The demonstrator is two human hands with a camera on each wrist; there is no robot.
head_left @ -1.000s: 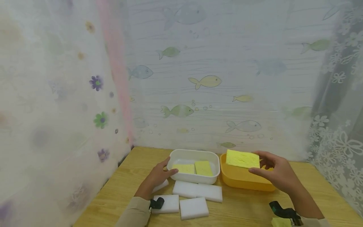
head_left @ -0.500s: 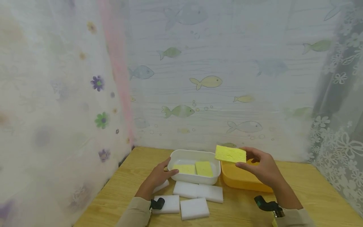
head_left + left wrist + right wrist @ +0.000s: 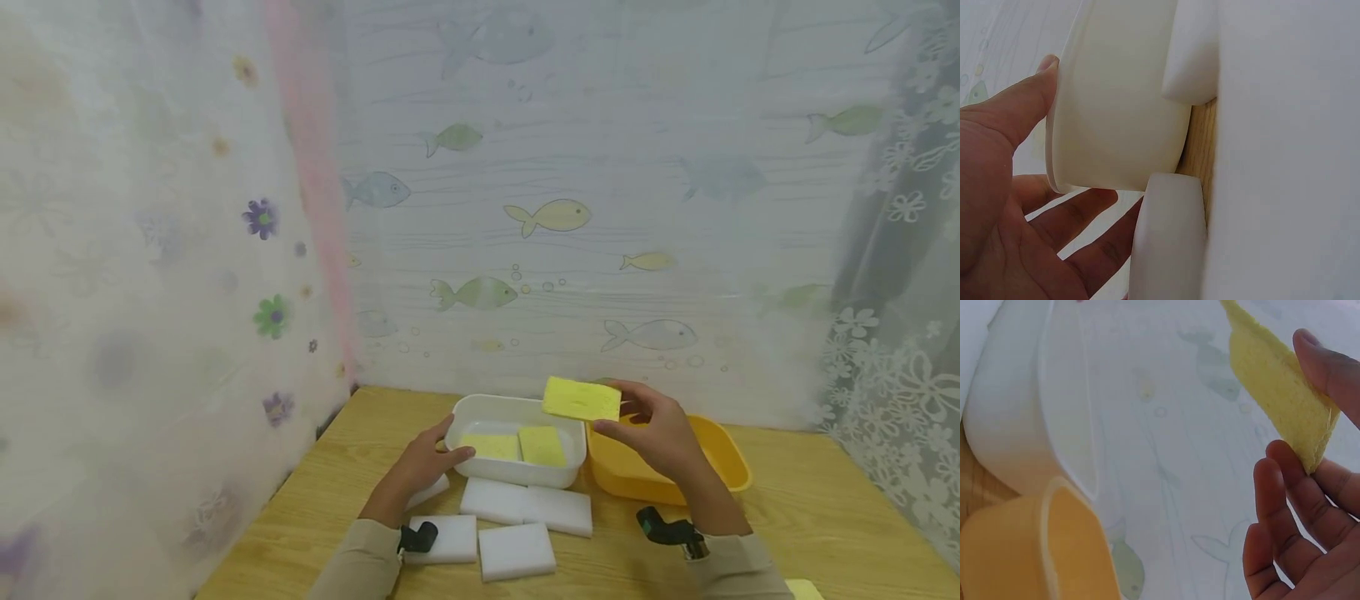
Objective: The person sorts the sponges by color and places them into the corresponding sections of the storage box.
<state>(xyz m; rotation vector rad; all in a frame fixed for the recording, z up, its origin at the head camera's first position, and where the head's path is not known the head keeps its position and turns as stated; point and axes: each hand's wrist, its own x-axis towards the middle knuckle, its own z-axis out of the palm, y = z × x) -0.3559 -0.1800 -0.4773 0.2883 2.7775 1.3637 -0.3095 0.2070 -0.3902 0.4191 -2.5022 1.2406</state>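
My right hand (image 3: 651,433) pinches a thin yellow sponge (image 3: 582,399) by its right end and holds it in the air over the right rim of the white tub (image 3: 480,407). The right wrist view shows the same yellow sponge (image 3: 1279,394) between thumb and fingers. Two more yellow sponges (image 3: 513,446) lie flat inside the tub. My left hand (image 3: 420,463) holds the tub's left wall, thumb on the rim; in the left wrist view the thumb (image 3: 1019,112) presses the tub's wall (image 3: 1116,112). An orange tub (image 3: 720,454) stands just right of the white one.
Several white foam blocks (image 3: 525,508) lie on the wooden table (image 3: 825,500) in front of the tubs, one under my left hand. Patterned curtains close in the left, back and right sides. A yellow piece (image 3: 804,590) shows at the bottom right edge.
My right hand has carried the yellow sponge leftward from above the orange tub to above the white tub's right rim. The left hand has stayed on the white tub.
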